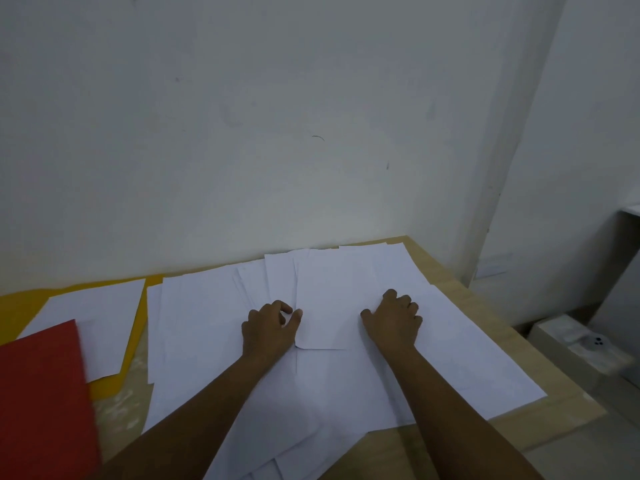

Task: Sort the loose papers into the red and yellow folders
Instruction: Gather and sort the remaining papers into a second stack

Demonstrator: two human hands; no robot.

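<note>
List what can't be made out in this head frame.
- Red folder: cut off by left and bottom edges.
- Yellow folder: mostly covered by a white sheet and the red folder.
- Loose papers: any print is too blurred to read.

No readable text, labels, brands, numbers or signs anywhere in view. Blank on every visible face: the loose white paper sheets spread across the table. Plain and unmarked: the red card folder and the yellow card folder. Too blurred to read, if lettered at all: the white box with three small dark dots at the far right.
</note>
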